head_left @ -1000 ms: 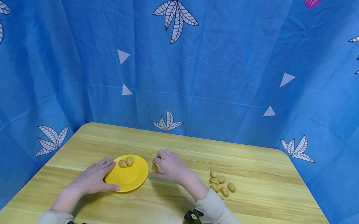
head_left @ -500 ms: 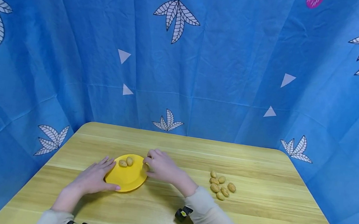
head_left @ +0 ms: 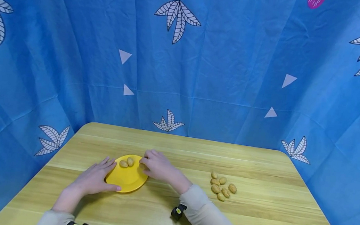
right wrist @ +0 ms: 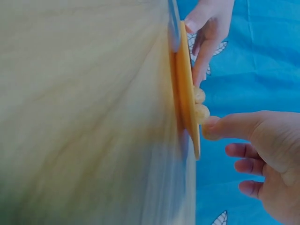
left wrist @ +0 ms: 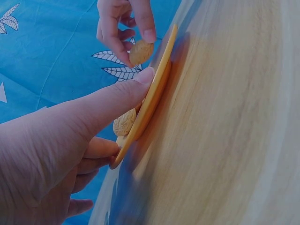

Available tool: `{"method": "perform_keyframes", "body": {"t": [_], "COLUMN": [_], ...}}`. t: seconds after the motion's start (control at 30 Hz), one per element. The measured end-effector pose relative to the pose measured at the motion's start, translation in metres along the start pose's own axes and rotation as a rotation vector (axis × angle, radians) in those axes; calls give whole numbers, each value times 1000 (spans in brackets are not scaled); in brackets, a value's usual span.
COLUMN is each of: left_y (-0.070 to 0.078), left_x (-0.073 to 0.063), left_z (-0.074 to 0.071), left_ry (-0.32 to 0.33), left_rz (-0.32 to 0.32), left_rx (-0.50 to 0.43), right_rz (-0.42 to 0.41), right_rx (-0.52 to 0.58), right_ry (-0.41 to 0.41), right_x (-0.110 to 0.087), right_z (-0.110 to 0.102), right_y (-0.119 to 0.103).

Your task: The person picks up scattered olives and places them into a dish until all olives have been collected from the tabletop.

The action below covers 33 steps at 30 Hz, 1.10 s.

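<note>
A yellow plate (head_left: 127, 182) lies on the table, with two tan walnuts (head_left: 123, 164) near its far rim. My left hand (head_left: 91, 179) rests against the plate's left side, its thumb and fingers spread along the rim. Over the plate's right part, my right hand (head_left: 160, 167) pinches one walnut (left wrist: 141, 52) between thumb and fingers. In the left wrist view that walnut shows just above the plate's surface. In the right wrist view my right thumb (right wrist: 229, 126) hides most of it, and it appears close to the walnuts on the plate.
Several more walnuts (head_left: 215, 188) lie in a loose group on the wooden table (head_left: 263, 216), right of my right forearm. Behind and at both sides hangs a blue curtain (head_left: 227, 60) with leaf prints. Each wrist wears a black camera (head_left: 177, 211).
My right hand has moved left with the pinched walnut, from just right of the plate to over its right part. The left hand and the plate have stayed put.
</note>
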<state>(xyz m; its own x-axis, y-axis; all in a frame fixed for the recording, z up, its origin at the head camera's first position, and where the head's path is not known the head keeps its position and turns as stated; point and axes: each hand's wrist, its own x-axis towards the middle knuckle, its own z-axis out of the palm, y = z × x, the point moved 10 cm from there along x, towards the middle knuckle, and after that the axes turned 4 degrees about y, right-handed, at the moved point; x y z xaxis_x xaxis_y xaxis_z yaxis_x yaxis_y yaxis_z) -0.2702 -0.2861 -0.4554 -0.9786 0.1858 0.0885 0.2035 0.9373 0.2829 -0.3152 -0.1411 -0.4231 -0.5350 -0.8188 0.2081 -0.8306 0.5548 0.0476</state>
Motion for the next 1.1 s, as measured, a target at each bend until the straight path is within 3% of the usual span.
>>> {"method": "perform_keyframes", "body": {"t": [1.1], "left_y": [1], "left_x": [0], "left_z": [0], "left_ry": [-19], "left_rz": [-11], "left_rx": [-16], "right_rz": [-5], "right_rx": [12], "right_ry": [-3], "right_x": [25], "right_z": [14], "right_y": [-1]}}
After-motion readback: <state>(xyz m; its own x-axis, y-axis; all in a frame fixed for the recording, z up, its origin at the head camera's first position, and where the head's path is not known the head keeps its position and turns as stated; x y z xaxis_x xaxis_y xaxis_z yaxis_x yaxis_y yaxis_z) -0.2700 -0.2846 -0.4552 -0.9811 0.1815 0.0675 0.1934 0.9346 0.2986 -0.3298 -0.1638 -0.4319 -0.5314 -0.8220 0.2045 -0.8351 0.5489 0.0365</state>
